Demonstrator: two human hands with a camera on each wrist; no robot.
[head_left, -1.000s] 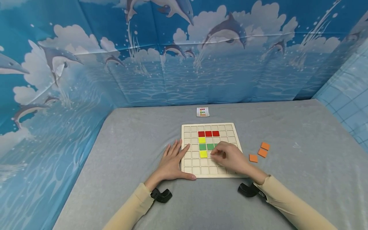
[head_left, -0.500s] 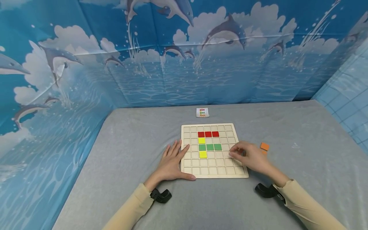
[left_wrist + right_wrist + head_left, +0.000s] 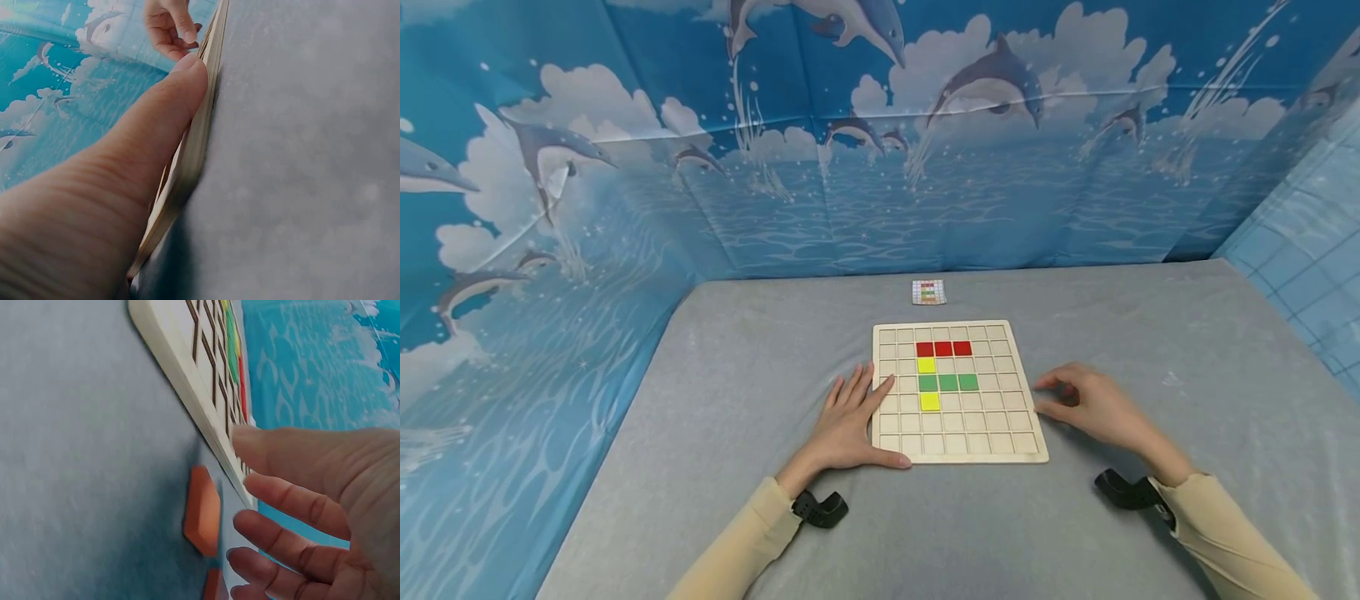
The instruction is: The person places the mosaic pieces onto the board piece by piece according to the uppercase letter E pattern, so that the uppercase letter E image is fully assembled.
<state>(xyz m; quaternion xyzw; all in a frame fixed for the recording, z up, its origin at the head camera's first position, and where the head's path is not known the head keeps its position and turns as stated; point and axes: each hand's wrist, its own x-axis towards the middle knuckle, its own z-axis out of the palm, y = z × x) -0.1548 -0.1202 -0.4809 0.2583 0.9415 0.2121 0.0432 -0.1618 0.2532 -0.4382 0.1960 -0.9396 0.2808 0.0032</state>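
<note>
- Head view: the small card (image 3: 928, 292) beyond the board bears a printed grid with coloured squares; any finer print is too small to read. A pale mark on the grey cloth (image 3: 955, 533) at the right is too faint to make out.
- Head view: the wooden board (image 3: 977, 443) lies flat on the cloth, between the hands. Its cells hold three red tiles (image 3: 943, 349) in a row, an upper yellow tile (image 3: 927, 365) under the leftmost, then three green tiles (image 3: 948, 382), and a lower yellow tile (image 3: 930, 402) under the leftmost green.
- Head view: the left hand (image 3: 844, 429) rests with fingers spread wide at the board's left side, its thumb (image 3: 887, 459) along the near edge. The right hand (image 3: 1093, 406) is just off the board's right edge, fingers loosely bent.
- Left wrist view: the left thumb lies on the board's pale edge, while the right hand shows beyond it. A dolphin-printed curtain (image 3: 75, 94) fills the left side.
- Right wrist view: the right thumb and forefinger stand narrowly apart, with nothing held between them. One orange tile (image 3: 203, 515) lies on the cloth beside the board, near the fingertips; whether they touch cannot be told. Part of a second orange tile (image 3: 214, 587) shows at the bottom.
</note>
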